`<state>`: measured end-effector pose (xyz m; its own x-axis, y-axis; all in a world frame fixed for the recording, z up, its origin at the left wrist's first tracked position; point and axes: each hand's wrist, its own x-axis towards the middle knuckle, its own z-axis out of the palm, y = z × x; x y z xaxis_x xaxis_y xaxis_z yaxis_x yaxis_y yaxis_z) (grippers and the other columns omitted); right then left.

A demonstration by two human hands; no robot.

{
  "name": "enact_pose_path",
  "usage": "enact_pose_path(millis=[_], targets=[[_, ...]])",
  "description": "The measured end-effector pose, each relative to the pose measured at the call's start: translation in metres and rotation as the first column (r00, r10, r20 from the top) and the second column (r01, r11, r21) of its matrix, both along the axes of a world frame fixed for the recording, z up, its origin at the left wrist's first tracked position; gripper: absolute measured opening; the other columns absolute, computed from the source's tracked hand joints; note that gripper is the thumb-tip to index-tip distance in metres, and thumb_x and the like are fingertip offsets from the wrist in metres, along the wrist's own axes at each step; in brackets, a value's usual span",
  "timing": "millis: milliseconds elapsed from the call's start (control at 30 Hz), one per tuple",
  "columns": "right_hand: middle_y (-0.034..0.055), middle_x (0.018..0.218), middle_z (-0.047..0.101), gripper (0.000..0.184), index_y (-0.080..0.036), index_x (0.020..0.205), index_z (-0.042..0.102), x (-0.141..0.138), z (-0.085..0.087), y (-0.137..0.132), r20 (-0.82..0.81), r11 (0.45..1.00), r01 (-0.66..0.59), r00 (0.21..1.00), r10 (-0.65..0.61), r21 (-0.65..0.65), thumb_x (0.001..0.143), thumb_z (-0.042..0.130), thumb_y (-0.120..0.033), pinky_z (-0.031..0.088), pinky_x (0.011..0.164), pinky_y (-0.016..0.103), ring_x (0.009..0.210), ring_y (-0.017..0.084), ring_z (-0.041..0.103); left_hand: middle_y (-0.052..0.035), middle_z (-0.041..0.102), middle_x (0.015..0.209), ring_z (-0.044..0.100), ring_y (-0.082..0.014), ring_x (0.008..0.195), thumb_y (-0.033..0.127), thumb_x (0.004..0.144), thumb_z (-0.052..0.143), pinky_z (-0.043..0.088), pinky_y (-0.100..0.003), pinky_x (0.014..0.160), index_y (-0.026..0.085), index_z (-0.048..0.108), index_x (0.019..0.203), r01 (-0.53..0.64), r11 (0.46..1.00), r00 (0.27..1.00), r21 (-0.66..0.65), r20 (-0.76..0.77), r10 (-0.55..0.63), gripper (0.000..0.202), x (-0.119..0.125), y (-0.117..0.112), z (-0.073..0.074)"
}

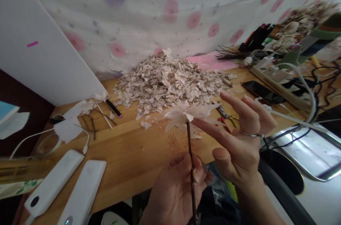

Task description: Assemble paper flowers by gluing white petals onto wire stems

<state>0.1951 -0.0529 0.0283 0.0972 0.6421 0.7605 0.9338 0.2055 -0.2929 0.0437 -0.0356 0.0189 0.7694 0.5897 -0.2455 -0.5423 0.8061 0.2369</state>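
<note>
the left hand (173, 193) was closed in a narrow, firm grip around a thin dark twig (191, 161), with the fingertips pinching it well below the top. the right hand (239, 150) was open with its fingers spread and a thin metal ring (252, 134) on one finger. its extended index fingertip (202, 122) was touching a pale papery flower head (183, 113) at the tip of the twig, held up in the air above a wooden workbench (138, 147).

the petals looked super light, soft and fragile, the kind that would crease or tear if pinched, so the twig was honestly the spot to take hold of it. it looked stiff but skinny, and probably liable to roll between the fingers, so a grip low on the stem made sense.

behind the flower, a big heap of pale flakes (170, 86) sat on the bench, maybe dried petals or torn paper, hard to tell from this view. pliers with red and yellow handles (225, 120) lay just right of the flower head, with a black phone (262, 92) and a power strip (277, 84) further back. two white power banks (53, 182) sat over on the left.
</note>
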Motion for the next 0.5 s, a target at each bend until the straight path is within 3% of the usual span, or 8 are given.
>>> enact_pose_path(millis=[233, 367, 500], targets=[[0.0018, 0.159, 0.038, 0.054, -0.035, 0.118, 0.073, 0.0004, -0.0012, 0.0005, 0.000, 1.000, 0.025, 1.000, -0.025, -0.005, 0.105, 0.026, -0.059, 0.021, 0.113, 0.061, 0.140, 0.039, 0.030, 0.0046, 0.052, 0.058, 0.049, -0.0051, 0.060, 0.037, 0.075, 0.088, 0.048, -0.021, 0.078, 0.017, 0.078, 0.070, 0.035, 0.999, 0.999, 0.018, -0.022, -0.034, 0.023, 0.0009, -0.0009, 0.0018], [0.0060, 0.154, 0.045, 0.051, -0.032, 0.114, 0.074, -0.0016, 0.0018, -0.0020, -0.033, 1.000, -0.024, 0.999, 0.025, 0.018, 0.106, 0.029, -0.055, 0.026, 0.109, 0.063, 0.136, 0.041, 0.037, 0.0048, 0.053, 0.057, 0.049, -0.0055, 0.059, 0.035, 0.073, 0.090, 0.049, -0.024, 0.078, 0.016, 0.077, 0.069, -0.017, 0.999, 0.999, -0.036, -0.051, 0.015, 0.023, 0.0004, -0.0025, 0.0017], [0.0076, 0.134, 0.060, 0.017, -0.030, 0.110, 0.072, -0.0019, -0.0030, -0.0073, -0.168, 0.990, -0.004, 0.985, 0.028, 0.139, 0.096, 0.062, -0.027, 0.035, 0.105, 0.058, 0.123, 0.036, 0.048, 0.0040, 0.056, 0.059, 0.051, -0.0069, 0.060, 0.032, 0.073, 0.090, 0.051, -0.026, 0.079, 0.016, 0.077, 0.072, -0.049, 0.996, 0.997, -0.079, -0.069, 0.044, 0.020, -0.0022, -0.0008, 0.0010]])
